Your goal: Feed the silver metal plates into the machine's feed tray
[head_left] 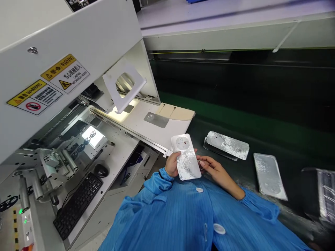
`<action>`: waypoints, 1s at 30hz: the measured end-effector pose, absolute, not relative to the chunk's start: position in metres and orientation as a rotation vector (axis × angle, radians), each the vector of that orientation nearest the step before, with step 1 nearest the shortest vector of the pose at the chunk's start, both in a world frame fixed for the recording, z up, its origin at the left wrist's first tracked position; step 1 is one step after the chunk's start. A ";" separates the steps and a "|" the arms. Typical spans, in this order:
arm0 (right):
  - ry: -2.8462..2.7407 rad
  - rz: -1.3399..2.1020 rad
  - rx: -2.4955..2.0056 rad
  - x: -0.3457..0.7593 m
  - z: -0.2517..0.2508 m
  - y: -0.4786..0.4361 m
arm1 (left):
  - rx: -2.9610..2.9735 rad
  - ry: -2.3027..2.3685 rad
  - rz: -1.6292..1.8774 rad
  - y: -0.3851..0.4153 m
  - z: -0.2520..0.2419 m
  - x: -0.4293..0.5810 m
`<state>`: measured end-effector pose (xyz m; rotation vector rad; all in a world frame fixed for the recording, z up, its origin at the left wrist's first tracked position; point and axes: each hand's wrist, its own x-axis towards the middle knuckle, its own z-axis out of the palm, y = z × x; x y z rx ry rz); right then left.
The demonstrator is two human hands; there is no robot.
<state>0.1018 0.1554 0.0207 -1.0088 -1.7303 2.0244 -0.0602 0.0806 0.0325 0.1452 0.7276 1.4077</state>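
Note:
A silver phone back panel with a round camera area sits on top of a thin stack, tilted in front of my chest. My left hand grips it by the left edge, thumb on the front face. At its right edge is my right hand, thumb and fingertips pinched together; whatever is between them is too small to make out. On the dark green belt to the right lie a stack of similar panels and another silver panel pile. One grey panel rests on the white machine table.
The white machine with warning labels stands at left, its white bracket jutting over the table. A keyboard and mouse sit on the lower ledge. Clear plastic packaging lies at far right on the belt.

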 end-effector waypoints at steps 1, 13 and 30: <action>-1.725 2.020 -1.011 0.105 0.022 0.155 | 0.155 0.743 1.421 0.081 0.034 -0.058; -1.857 1.926 -1.082 0.122 0.031 0.147 | 0.112 1.022 1.812 0.077 0.027 -0.029; -1.922 1.577 -1.134 0.129 -0.002 0.169 | -0.025 1.039 1.867 0.049 0.019 -0.025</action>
